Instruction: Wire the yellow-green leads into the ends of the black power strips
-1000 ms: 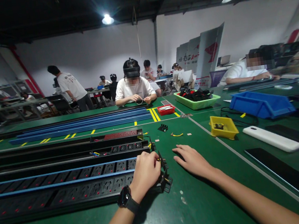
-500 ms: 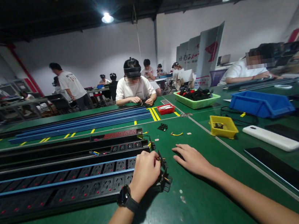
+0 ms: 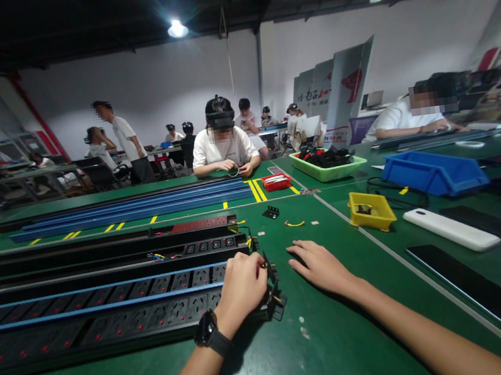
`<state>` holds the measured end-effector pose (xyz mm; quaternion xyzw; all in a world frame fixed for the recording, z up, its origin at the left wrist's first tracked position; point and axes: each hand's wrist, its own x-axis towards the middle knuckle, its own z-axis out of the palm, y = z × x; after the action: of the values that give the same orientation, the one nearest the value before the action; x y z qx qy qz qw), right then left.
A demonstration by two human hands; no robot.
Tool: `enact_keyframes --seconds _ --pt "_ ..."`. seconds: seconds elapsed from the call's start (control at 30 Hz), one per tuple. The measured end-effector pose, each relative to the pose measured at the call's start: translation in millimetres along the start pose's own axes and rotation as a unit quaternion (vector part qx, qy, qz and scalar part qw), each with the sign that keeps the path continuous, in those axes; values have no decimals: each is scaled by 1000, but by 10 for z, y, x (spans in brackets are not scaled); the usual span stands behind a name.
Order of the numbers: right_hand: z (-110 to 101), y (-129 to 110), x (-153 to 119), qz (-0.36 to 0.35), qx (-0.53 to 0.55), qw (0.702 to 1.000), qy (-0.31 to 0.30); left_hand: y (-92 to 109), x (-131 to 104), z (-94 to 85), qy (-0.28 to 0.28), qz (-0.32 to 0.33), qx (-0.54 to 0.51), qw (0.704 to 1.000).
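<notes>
My left hand (image 3: pixel 243 282), with a black watch on its wrist, is bent over the right end of the nearest power strips. Its fingers are closed beside a black end bracket (image 3: pixel 276 304) with brass-coloured bits; what they pinch is hidden. Rows of black sockets with red dots fill the near power strip (image 3: pixel 148 319) and the blue-edged power strip (image 3: pixel 121 292) behind it. To the right, my right hand (image 3: pixel 318 263) lies palm down on the green table, fingers stretched out, holding nothing. Ahead of it are a short yellow wire (image 3: pixel 295 224) and a small black bracket (image 3: pixel 271 212).
Beyond are two black channels, one with a red socket block (image 3: pixel 204 223), and blue rails (image 3: pixel 133 208). On the right are a yellow bin (image 3: pixel 373 220), a blue bin (image 3: pixel 439 184), a green basket (image 3: pixel 335 170), a white power bank-like slab (image 3: pixel 450 229) and a dark phone-like slab (image 3: pixel 471 287). Co-workers sit opposite.
My hands keep almost the same places. The view has shifted very slightly. In the background, a standing person has turned and another raises an arm to the head.
</notes>
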<state>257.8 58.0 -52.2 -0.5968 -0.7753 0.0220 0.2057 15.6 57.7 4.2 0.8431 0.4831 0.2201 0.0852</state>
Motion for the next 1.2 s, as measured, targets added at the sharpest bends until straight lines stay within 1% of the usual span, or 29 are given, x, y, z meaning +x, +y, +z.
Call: enact_keyframes --seconds 0.07,0.17,0.27,0.33,0.43,0.5,0.7,0.87,1.0,1.2 --pt "6 0 6 3 27 1000 9 0 3 -1 -1 -1 1 1000" --pt "5 -60 6 -13 112 993 17 3 7 -3 -3 -2 0 1000" --pt "-8 -200 -16 -57 214 975 14 10 9 -6 -5 -3 4 1000" --pt "-21 -306 -36 -95 251 963 6 20 12 -14 -8 -2 10 1000" --pt "-44 -423 -52 -133 249 959 -12 40 19 -38 -14 0 24 1000" --pt "-59 -459 -52 -138 239 961 -19 55 24 -60 -20 1 35 999" --pt "-85 -468 -37 -115 237 965 -8 89 56 -115 -34 -5 64 997" --pt "-80 -448 -30 -113 241 964 -4 126 118 -148 -43 -30 81 995" --pt "-83 -441 -26 -102 238 966 -3 151 158 -155 -53 -41 85 994" --pt "-81 -445 -25 -106 236 966 0 149 190 -147 -66 -59 86 992"
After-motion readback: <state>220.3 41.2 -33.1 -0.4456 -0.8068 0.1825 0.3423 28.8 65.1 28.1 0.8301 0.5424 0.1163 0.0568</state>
